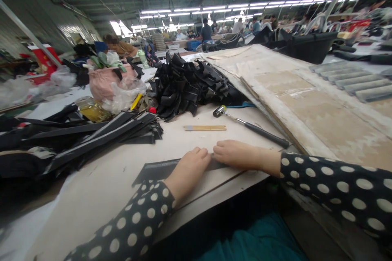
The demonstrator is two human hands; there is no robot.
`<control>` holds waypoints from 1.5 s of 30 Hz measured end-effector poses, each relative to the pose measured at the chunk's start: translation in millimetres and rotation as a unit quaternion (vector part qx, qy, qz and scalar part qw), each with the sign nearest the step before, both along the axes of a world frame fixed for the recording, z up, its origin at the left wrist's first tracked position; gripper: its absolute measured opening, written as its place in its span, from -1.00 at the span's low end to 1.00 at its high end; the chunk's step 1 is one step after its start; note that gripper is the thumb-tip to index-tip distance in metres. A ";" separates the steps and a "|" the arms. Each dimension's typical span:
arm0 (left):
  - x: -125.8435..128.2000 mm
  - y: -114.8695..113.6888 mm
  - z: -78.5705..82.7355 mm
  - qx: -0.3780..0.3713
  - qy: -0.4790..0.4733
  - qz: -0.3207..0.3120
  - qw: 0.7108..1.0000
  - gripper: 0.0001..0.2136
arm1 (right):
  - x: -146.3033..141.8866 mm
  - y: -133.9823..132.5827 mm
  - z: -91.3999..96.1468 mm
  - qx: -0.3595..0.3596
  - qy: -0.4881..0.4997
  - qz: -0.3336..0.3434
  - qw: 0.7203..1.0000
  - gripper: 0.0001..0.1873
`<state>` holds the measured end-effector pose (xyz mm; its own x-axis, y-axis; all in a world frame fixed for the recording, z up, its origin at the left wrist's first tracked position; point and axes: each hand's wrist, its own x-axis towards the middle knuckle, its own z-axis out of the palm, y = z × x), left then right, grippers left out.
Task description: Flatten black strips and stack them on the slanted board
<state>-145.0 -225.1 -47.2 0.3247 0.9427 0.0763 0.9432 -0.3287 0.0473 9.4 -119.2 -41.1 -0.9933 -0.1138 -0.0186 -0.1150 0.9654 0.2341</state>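
A black strip is laid on the pale table, close to the edge nearest the wearer, and its middle is partly covered by the left hand. The strip's right part is met by the right hand, which is set just beside the left, with only a narrow gap seen between them. The fingers of both hands are bent down at the strip; whether it is pinched or merely pressed cannot be told, since the fingertips are hidden. Both forearms are covered by spotted sleeves. Beyond the hands, a flat stick is laid crosswise, and to its right a hammer is placed aslant, its head pointed away and its handle end near the board. Black pieces are heaped farther back, and longer strips are stacked at the left. Behind these, a jar, a pink bag, a clear plastic bag and a yellow-handled tool are gathered. Grey rolls are lined up on the right, and a black bin is seen past the board.
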 end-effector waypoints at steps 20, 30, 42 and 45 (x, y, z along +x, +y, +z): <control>-19.8 13.3 -7.8 -0.051 -0.225 0.071 0.970 -0.80 | -7.8 6.5 7.9 -0.440 -0.003 -0.375 0.816 -0.69; -27.7 14.7 -10.4 -0.033 -0.237 0.055 0.969 -0.78 | 7.6 16.1 3.3 -0.218 0.105 -0.237 0.941 -0.69; -101.8 -50.1 1.9 0.000 -0.256 0.183 0.949 -0.76 | -5.1 27.9 21.1 -0.044 0.064 -0.342 0.937 -0.68; -108.9 -65.0 1.1 -0.011 -0.266 0.203 0.942 -0.75 | -34.8 17.1 18.2 -0.069 0.092 -0.290 0.950 -0.71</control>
<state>-253.9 -290.1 -46.1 -0.1418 0.9842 0.1063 0.8316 0.0602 0.5521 -25.3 -102.1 -22.9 -0.8747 0.4648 0.1376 0.4763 0.8768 0.0660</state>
